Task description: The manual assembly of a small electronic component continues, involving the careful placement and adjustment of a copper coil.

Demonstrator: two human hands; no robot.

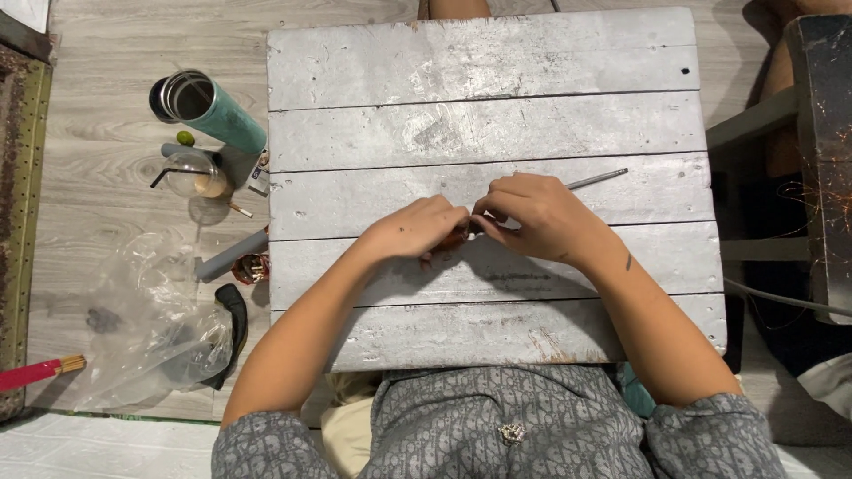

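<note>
Left hand: my left hand (415, 228) lay curled on the bench (497, 124), its fingers pinched shut on a small reddish-brown piece (454, 238) that was mostly hidden.
Right hand: my right hand (532, 217) met the left fingertip to fingertip, closed round a thin metal rod (596, 180) whose free end stuck out to the right.
Small piece: it sat between both hands, near the middle of the bench; I could not tell what it was.
Bench: grey painted planks, worn and scratched.
Floor, left side: a teal cylindrical container (211, 108) lay tilted, a clear cup with a straw (193, 173) near it, a crumpled clear plastic bag (146, 319) lower down, and a bundle of red sticks (40, 370) at the edge.
</note>
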